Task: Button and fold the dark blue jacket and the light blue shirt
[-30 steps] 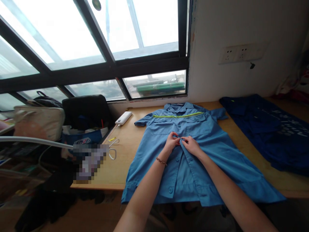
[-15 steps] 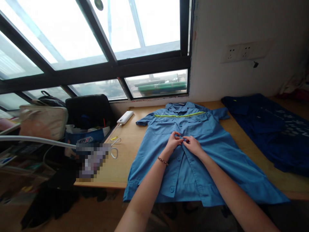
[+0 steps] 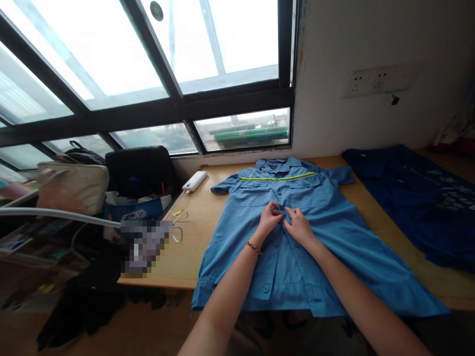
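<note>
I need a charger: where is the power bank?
Head view: the power bank lies on the table, at its far left corner, left of the shirt.

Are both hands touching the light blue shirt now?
Touching. The head view shows the left hand and right hand pinching the light blue shirt at its front.

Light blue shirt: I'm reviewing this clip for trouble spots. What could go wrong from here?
1. The left hand and right hand both pinch the light blue shirt at its front opening; a tug might bunch the flat-laid cloth.
2. The hem hangs over the near edge of the table, so its weight could drag the shirt off.
3. The fingers hide the spot they work on, so a misaligned front edge may go unnoticed.
</note>
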A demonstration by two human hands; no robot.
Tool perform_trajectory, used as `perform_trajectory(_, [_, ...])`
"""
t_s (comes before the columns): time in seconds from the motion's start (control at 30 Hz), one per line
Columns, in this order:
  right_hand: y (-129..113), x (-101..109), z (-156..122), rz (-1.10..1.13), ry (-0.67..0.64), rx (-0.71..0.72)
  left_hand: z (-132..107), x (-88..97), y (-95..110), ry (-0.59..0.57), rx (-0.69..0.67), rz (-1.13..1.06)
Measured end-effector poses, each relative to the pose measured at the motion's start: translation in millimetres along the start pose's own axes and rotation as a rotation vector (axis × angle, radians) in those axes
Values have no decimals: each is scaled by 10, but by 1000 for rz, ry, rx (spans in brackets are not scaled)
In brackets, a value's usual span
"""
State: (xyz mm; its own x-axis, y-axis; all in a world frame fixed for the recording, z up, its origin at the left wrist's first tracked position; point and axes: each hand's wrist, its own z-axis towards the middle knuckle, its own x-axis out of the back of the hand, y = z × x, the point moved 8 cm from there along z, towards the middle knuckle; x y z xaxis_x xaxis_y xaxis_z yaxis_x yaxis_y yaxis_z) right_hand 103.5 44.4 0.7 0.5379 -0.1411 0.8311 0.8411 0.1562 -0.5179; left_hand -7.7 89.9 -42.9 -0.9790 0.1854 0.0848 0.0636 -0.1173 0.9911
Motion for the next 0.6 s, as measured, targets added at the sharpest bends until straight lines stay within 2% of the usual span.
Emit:
perform_trajectory(0.07, [-177, 125, -140, -92, 89, 70, 0, 14, 41, 22, -56, 79])
perform_trajectory(0.17, [-303, 126, -320, -141, 58, 121, 32, 64, 100, 84, -107, 178])
perform_trajectory(0.3, [-201, 25, -386, -156, -31, 100, 141, 113, 129, 138, -116, 249])
perform_trajectory(0.6, [-33, 26, -273, -71, 27, 105, 392, 111, 192, 27, -171, 156])
